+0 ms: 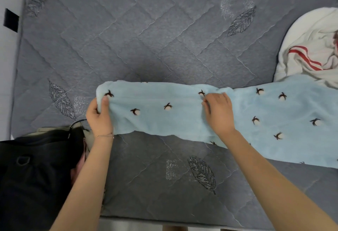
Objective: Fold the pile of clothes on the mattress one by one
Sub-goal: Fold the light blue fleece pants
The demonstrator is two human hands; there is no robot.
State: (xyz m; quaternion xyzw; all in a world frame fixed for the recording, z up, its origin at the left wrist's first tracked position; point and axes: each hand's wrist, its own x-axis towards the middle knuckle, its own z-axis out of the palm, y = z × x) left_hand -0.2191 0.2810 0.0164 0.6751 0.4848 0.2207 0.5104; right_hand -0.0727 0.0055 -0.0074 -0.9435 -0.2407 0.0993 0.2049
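Mattress (164, 47): left hand (99, 116), right hand (218, 113) (fingers curled) round blue garment (155, 121)

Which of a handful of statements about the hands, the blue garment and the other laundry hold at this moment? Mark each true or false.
1. The left hand grips one end of the light blue garment. True.
2. The right hand lies idle, off the garment. False: its curled fingers pinch the light blue garment near the middle.
3. A white cloth with red stripes lies crumpled at the right edge of the view. True.
4. The light blue garment is plain, with no pattern. False: small dark motifs are dotted across it.
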